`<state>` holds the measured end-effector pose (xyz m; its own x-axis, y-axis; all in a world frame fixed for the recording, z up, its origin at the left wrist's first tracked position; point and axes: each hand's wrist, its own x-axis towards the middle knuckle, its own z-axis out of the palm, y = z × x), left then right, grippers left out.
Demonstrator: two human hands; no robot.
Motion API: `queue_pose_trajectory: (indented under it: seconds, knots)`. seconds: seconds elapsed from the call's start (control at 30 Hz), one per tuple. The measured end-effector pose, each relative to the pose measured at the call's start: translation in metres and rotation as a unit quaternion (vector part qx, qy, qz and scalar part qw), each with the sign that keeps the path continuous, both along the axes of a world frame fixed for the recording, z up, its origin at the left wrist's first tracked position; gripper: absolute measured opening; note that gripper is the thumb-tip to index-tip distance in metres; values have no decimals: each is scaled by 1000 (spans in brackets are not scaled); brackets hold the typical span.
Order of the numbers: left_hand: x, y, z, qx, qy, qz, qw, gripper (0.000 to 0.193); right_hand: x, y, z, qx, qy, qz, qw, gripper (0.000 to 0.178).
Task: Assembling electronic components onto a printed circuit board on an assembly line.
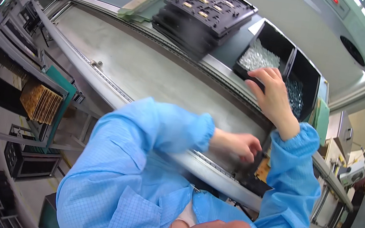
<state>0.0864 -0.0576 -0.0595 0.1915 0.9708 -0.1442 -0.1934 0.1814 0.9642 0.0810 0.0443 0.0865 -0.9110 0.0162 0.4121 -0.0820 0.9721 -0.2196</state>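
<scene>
My right hand reaches over the near edge of a black bin filled with small clear parts. Its thumb and fingers are apart, and nothing shows between them. Lower down, my left hand hangs above the right part of the conveyor, fingers curled together. Whatever it pinches, if anything, is too small to make out. Just beyond its fingertips lies a dark fixture beside a yellowish-brown board, partly covered by my right sleeve.
A second black bin holds small dark parts. Stacked black trays carry small pieces; green-edged sheets lie left of them. The conveyor's metal rail runs in front. At the left, a rack holds brown boards.
</scene>
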Motion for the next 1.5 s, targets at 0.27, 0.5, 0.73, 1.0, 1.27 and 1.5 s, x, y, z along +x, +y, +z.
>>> queue_pose_trajectory:
  seconds: [0.27,0.5,0.73,1.0,1.27,1.5]
  knots:
    - [21,-5,2,15,56,-86,995,39,-142,-17,-29,175,63,-56,981,37]
    - [-108,-53,-9,27,21,157,987,31,-151,-27,-30,241,49,-154,957,34]
    - [-194,-91,38,99,-310,458,827,33,-141,-52,-29,225,140,-73,961,26]
    - [-181,-162,51,181,-218,528,801,33,-66,-132,-32,166,151,29,974,23]
    - [-157,-289,37,119,-137,499,848,43,28,-66,-28,-28,180,-92,979,52]
    - [-150,-286,40,4,-118,342,932,50,99,-59,-84,-552,-138,-191,800,29]
